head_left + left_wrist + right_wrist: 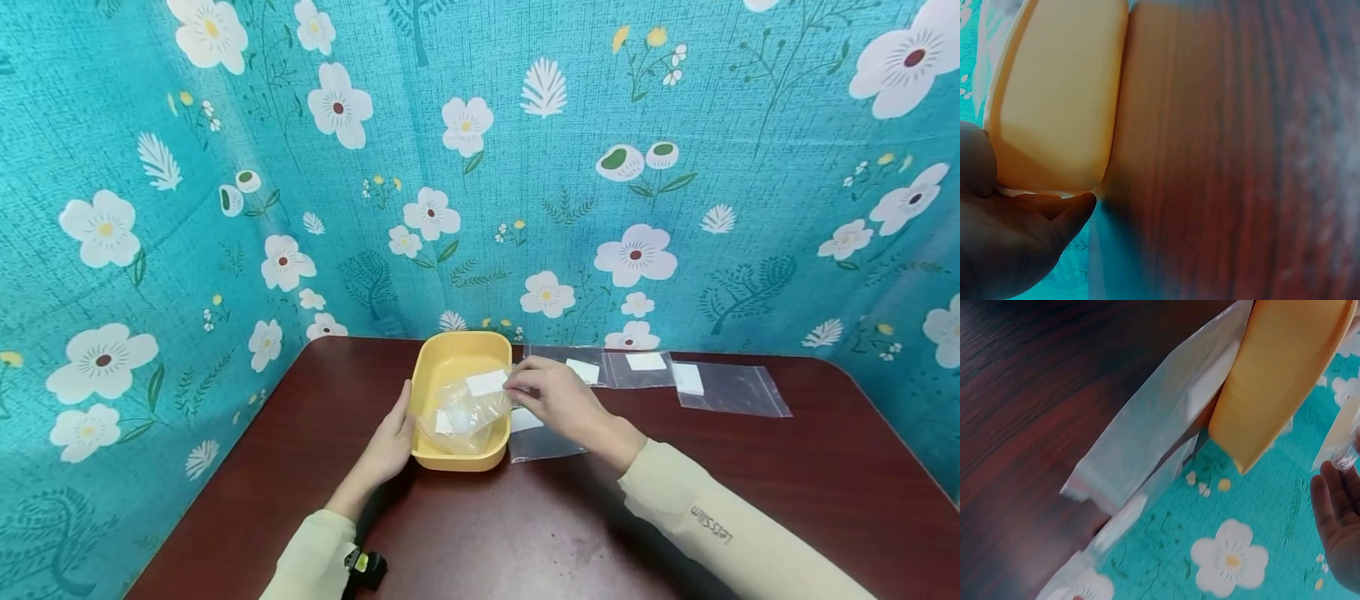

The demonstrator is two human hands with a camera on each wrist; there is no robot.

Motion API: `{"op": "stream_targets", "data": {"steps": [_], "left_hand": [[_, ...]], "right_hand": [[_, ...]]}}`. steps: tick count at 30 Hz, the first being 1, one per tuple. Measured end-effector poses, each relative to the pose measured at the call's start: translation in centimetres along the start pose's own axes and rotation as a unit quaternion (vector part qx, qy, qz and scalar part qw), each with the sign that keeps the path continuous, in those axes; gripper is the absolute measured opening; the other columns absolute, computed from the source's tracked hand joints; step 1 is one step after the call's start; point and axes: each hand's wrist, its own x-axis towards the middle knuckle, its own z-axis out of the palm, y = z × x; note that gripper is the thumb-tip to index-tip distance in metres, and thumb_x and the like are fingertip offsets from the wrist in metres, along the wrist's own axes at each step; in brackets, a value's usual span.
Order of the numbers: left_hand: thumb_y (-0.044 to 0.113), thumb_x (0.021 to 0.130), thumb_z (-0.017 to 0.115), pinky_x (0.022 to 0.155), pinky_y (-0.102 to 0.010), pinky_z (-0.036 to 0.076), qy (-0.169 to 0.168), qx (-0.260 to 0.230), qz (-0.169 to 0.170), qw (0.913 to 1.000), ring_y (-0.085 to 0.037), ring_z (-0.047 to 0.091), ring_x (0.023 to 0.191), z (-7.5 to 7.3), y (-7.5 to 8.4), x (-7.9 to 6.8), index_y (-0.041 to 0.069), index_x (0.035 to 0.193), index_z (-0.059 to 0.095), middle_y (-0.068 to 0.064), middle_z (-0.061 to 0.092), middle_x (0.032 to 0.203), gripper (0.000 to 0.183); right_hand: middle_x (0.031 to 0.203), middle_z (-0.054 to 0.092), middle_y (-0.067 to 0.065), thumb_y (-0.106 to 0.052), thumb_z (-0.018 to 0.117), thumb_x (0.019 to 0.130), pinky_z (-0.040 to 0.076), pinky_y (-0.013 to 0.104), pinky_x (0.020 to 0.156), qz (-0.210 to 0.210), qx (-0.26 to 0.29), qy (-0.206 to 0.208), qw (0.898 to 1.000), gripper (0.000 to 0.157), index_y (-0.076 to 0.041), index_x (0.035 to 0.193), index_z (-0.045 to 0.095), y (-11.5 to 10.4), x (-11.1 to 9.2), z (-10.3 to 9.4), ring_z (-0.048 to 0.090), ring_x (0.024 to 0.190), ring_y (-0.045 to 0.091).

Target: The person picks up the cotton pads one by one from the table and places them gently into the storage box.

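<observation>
A yellow plastic tub [459, 461] stands on the table with crumpled clear plastic bags with white labels [452, 419] inside it. My left hand [386, 446] lies along the outside of the tub's left wall, its visible fingers fairly straight; in the left wrist view, the fingers [1041, 231] touch that wall. Over the tub's right rim, my right hand [558, 400] pinches a clear bag with a white label [487, 382] between thumb and fingertips. The right wrist view shows the right hand [1341, 525] at the frame's edge with part of that bag.
Flat clear zip bags with white labels lie right of the tub: one by its near right side [543, 446], others in a row, ending with a zip bag [735, 390] on the far right. A floral curtain [480, 208] hangs behind the dark wooden table [480, 542].
</observation>
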Motion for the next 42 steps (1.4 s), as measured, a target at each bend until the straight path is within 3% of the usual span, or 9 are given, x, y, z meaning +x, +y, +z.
{"op": "stream_targets", "data": {"steps": [6,14,33,42], "left_hand": [[0.007,0.110,0.032,0.120,-0.050,0.013,0.002,0.002,0.001,1.0000,-0.030,0.011,0.151,0.0,0.1,0.0,0.000,0.160,0.010,-0.020,0.012,0.165,0.056],[0.003,0.108,0.033,0.120,-0.049,0.012,0.005,-0.004,0.012,0.9999,-0.032,0.012,0.150,0.2,0.1,0.0,-0.001,0.160,0.010,-0.022,0.013,0.164,0.057],[0.001,0.107,0.032,0.120,-0.048,0.011,0.009,-0.013,0.008,0.9998,-0.031,0.012,0.151,0.2,0.0,0.0,-0.001,0.160,0.011,-0.021,0.014,0.164,0.057],[0.002,0.108,0.031,0.120,-0.049,0.011,0.009,-0.008,0.003,0.9999,-0.031,0.012,0.151,0.1,0.0,0.0,-0.001,0.160,0.010,-0.021,0.013,0.164,0.056]], "right_hand": [[0.098,0.069,0.001,-0.007,0.079,0.087,0.055,0.032,0.081,-0.036,-0.007,-0.003,0.999,0.009,-0.011,0.095,0.079,-0.7,0.9,1.9,0.066,0.091,0.017],[0.100,0.069,0.002,-0.007,0.077,0.088,0.054,0.032,0.086,-0.034,-0.018,-0.023,0.999,0.009,-0.011,0.096,0.080,-1.2,1.3,3.5,0.066,0.095,0.018],[0.099,0.069,0.002,-0.008,0.077,0.088,0.055,0.032,0.085,-0.035,-0.028,-0.032,0.998,0.008,-0.011,0.095,0.079,-1.0,1.3,4.8,0.067,0.094,0.019],[0.098,0.070,0.003,-0.008,0.077,0.089,0.055,0.032,0.084,-0.023,-0.039,-0.058,0.997,0.006,-0.010,0.093,0.080,-0.8,1.3,5.0,0.067,0.093,0.019]]}}
